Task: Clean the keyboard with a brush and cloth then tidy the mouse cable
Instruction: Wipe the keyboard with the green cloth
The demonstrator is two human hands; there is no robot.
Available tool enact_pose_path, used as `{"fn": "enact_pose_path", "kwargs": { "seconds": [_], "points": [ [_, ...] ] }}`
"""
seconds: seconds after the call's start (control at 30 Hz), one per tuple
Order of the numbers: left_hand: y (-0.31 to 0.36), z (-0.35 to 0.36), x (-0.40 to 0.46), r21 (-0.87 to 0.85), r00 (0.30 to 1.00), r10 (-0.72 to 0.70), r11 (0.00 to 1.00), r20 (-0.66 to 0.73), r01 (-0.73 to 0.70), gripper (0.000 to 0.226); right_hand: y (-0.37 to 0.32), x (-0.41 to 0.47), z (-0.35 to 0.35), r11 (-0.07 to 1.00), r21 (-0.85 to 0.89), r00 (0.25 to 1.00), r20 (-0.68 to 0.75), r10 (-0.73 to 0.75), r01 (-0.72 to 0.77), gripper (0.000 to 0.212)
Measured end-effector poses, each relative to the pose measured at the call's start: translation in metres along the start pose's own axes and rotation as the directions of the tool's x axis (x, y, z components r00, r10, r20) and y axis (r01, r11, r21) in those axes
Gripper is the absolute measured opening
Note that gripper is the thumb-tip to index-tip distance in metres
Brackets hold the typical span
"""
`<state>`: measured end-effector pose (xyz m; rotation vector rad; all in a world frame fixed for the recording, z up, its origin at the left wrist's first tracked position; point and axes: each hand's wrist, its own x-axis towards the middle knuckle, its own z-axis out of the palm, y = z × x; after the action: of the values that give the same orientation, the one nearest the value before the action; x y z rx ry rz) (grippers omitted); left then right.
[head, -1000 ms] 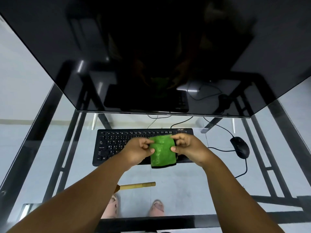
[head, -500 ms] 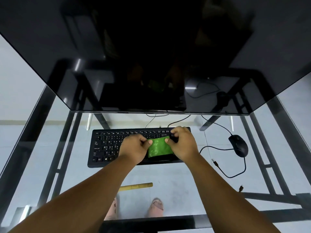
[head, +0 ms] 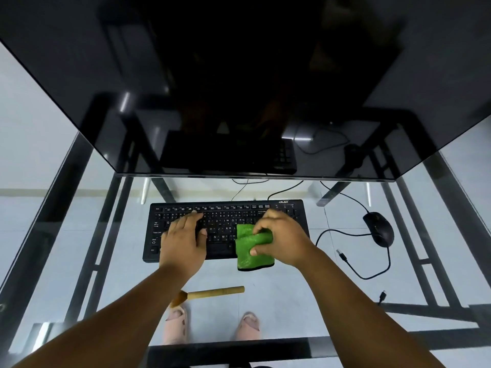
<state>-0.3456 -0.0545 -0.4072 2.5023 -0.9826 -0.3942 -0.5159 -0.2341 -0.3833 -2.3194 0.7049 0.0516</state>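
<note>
The right hand [head: 281, 239] now has the grip on the green cloth [head: 252, 248] to itself, fingers and thumb bunched round it over the right half of the black keyboard [head: 228, 229], the cloth's lower edge hanging past the front of the board; a moment ago both hands pinched it between them. The left hand [head: 184, 241] has let go and lies flat with straight fingers on the left-hand keys, holding nothing (steadying the board, I'd guess); so the folding looks finished and the wiping about to start. The wooden-handled brush [head: 212, 292] lies on the glass tabletop [head: 79, 235] just in front of the keyboard, which suggests the brushing is done. Out to the right the black mouse [head: 378, 229] sits well apart, its cable [head: 372, 274] sprawled in a loose loop, not yet tidied.
</note>
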Motion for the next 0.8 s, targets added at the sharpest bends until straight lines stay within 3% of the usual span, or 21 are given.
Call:
{"fn": "enact_pose_path", "kwargs": {
  "seconds": [0.1,0.17,0.27,0.33,0.4,0.47,0.53,0.6,0.7,0.8],
  "points": [
    [-0.002,0.000,-0.003,0.025,0.999,0.022,0.999,0.026,-0.022,0.043,-0.001,-0.003,0.000,0.998,-0.043,0.997,0.062,0.041,-0.038,0.033],
    [-0.003,-0.001,-0.005,0.029,0.999,0.039,0.999,0.030,-0.040,0.045,-0.002,-0.004,-0.001,0.985,0.130,0.993,0.029,0.114,-0.117,0.030],
    [-0.003,-0.003,-0.007,0.029,0.997,0.068,0.997,0.043,-0.069,0.047,0.001,-0.006,-0.004,0.830,0.514,0.967,-0.001,0.253,-0.216,0.021],
    [-0.003,-0.003,-0.006,0.034,0.995,0.078,0.996,0.069,-0.081,0.051,0.006,-0.004,-0.005,0.789,0.541,0.941,0.015,0.337,-0.291,0.018],
    [-0.003,-0.003,-0.005,0.052,0.991,0.086,0.994,0.103,-0.092,0.055,0.012,-0.002,-0.001,0.818,0.440,0.903,-0.037,0.427,-0.369,0.023],
    [-0.003,-0.002,-0.004,0.079,0.986,0.093,0.991,0.139,-0.105,0.061,0.013,-0.004,0.003,0.861,0.335,0.849,-0.238,0.471,-0.383,0.036],
    [-0.005,0.001,-0.003,0.106,0.981,0.101,0.987,0.166,-0.119,0.069,0.009,-0.008,0.010,0.950,0.141,0.845,-0.435,0.312,-0.278,0.048],
    [-0.007,0.004,-0.003,0.141,0.977,0.102,0.981,0.189,-0.130,0.078,0.004,-0.010,0.017,0.986,-0.090,0.930,-0.353,0.102,-0.142,0.053],
    [-0.012,0.005,-0.004,0.205,0.973,0.098,0.969,0.211,-0.142,0.091,0.007,-0.016,0.028,0.950,-0.303,0.992,-0.124,0.035,-0.071,0.064],
    [-0.019,0.005,-0.004,0.226,0.970,0.103,0.962,0.219,-0.153,0.104,0.023,-0.020,0.030,0.905,-0.405,0.976,-0.213,0.040,-0.126,0.062]
  ]
}}
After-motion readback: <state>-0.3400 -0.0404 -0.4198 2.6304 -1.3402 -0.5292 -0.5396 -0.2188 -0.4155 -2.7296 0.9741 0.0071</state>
